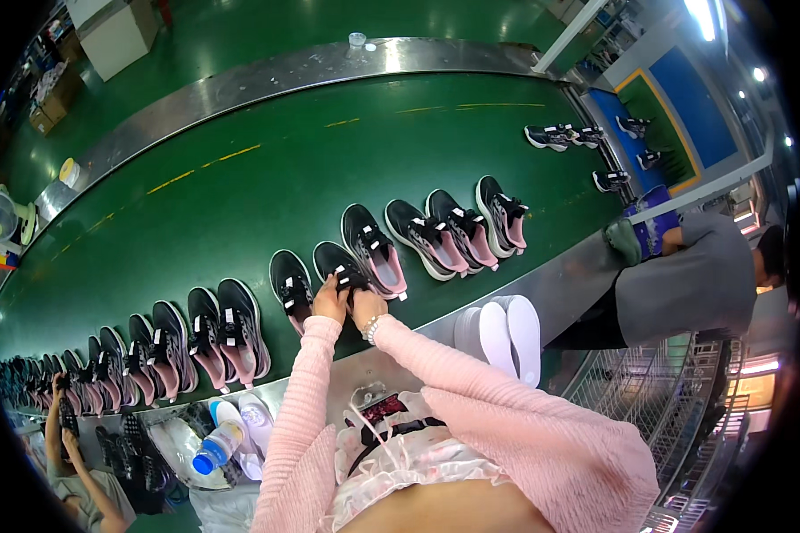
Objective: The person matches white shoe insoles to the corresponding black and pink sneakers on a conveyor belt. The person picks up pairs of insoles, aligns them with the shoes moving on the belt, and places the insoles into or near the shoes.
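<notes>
Position: the black sneaker (332, 256) lies near the near edge of the green conveyor belt (240, 200), between 2 similar shoes, toe toward the far edge. Left hand (331, 304) and right hand (367, 308): both closed on the shoe's collar and tongue area; exact fingertip contact is partly hidden.

Handling: expect low weight. The upper should be soft and flex under pressure; the white sole should be firmer. Breakage is unlikely. Hold at the heel collar or along the sole's sides; loose laces would give poor control.

Surface: the belt appears smooth, with a steel border (582, 275) along the near edge carrying white sole-shaped pieces (525, 333).

Room: green floor (240, 31) beyond the far edge; 1 gray-shirted co-worker (676, 289) near the right end; wire rack (636, 391) below.
</notes>
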A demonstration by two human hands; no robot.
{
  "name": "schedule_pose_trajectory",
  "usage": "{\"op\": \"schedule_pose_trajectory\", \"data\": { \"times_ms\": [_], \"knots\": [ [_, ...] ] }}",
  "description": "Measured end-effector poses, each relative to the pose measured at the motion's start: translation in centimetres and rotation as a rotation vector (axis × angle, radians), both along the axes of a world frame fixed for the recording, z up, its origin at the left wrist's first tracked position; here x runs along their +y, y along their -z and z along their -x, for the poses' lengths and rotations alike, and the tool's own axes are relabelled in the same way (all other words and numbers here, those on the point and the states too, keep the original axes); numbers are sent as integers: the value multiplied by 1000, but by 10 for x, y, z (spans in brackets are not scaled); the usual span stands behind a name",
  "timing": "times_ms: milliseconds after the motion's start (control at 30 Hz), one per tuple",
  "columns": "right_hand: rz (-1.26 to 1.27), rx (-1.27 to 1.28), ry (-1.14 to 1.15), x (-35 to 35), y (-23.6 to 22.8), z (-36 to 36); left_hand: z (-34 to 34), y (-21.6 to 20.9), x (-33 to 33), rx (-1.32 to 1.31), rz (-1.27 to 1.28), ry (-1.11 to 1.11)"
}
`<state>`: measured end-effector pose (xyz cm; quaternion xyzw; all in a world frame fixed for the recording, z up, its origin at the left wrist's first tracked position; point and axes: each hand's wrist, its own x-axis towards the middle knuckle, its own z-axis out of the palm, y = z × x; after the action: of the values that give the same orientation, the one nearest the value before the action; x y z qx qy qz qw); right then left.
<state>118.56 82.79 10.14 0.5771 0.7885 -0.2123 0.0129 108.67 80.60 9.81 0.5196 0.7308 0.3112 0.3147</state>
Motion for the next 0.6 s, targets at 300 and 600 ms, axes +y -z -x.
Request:
{"op": "schedule_pose_trajectory", "data": {
  "times_ms": [300,600],
  "knots": [
    [-145,174,-94,6,27,3,2,5,-6,70,-11,136],
    [68,158,-6,3,12,-3,-1,5,0,65,25,118]
  ]
}}
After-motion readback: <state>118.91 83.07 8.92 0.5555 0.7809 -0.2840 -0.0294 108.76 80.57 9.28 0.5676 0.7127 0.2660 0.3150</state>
